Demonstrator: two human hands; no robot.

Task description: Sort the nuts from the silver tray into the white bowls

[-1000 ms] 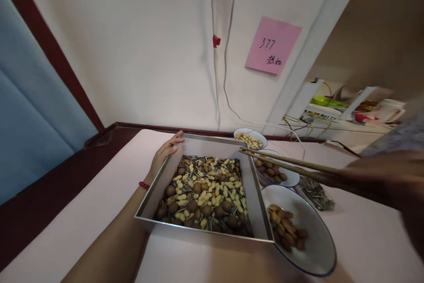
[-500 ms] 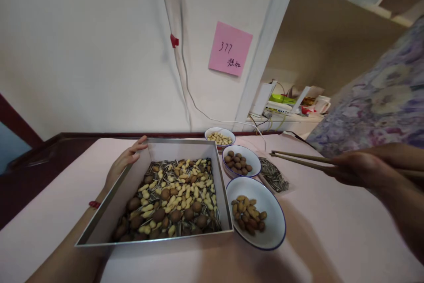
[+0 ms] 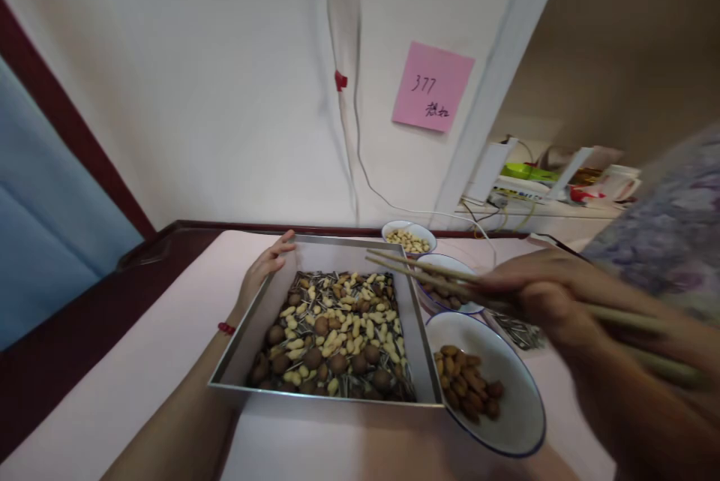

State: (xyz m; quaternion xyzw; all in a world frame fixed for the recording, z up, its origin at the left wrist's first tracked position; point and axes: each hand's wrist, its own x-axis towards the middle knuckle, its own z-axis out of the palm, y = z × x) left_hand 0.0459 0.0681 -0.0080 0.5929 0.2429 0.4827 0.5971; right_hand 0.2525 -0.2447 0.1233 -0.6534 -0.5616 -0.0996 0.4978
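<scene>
My left hand [image 3: 259, 275] grips the left wall of a shallow open box [image 3: 419, 338] near its far corner, fingers over the rim. Inside lies a mix of peanuts [image 3: 334, 335], round brown nuts [image 3: 337, 363], almonds and striped sunflower seeds. My right hand [image 3: 554, 305] is closed around a pair of wooden chopsticks [image 3: 433, 271]. Their tips are slightly apart with nothing visible between them, above the box's far right part. Below the chopsticks, partly covered, stands a bowl of round brown nuts [image 3: 453, 262]. Closer to me is a bowl [image 3: 517, 417] with almonds [image 3: 464, 380].
A small bowl of peanuts [image 3: 409, 237] stands by the wall. Sunflower seeds [image 3: 517, 331] lie on the table beyond my right hand. A white cable [image 3: 416, 209] runs down to the tabletop. At the right a person's flowered clothing [image 3: 669, 211] shows beside a cluttered shelf [image 3: 551, 214].
My right hand has swung left with the chopsticks, from beyond the bowls to over the box's right side. My left hand stays on the box. The whole view has shifted left.
</scene>
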